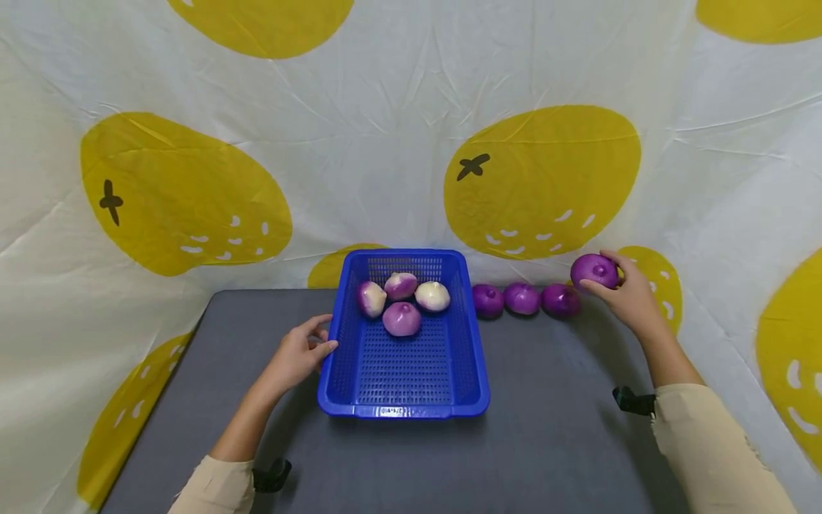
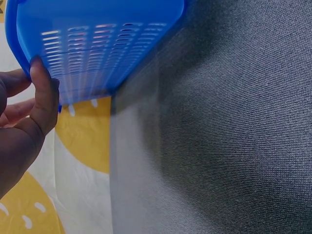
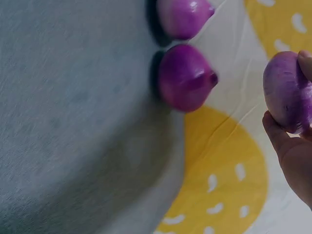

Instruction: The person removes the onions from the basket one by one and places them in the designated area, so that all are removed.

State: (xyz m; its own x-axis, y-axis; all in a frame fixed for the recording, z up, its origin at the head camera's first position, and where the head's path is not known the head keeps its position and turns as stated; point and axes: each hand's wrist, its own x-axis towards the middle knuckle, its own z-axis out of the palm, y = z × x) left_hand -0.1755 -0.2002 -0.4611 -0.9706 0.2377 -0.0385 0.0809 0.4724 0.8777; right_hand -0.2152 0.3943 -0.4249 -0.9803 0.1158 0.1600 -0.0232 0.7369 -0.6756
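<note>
One onion (image 1: 586,270) aloft, one hand on the basket (image 1: 479,371)

The left hand (image 1: 297,355) pinches the basket's left rim on the bench (image 1: 546,442). Farther off, the right hand (image 1: 631,294) grips the onion above the bench, just past the three-onion row (image 1: 521,298); its nub faces the person, long axis roughly sideways. It looks like the carrying step; moving on seems to call for a steady grip, clear of that row.

Onion row (image 1: 523,298), free tabletop (image 1: 546,400) in front
</note>
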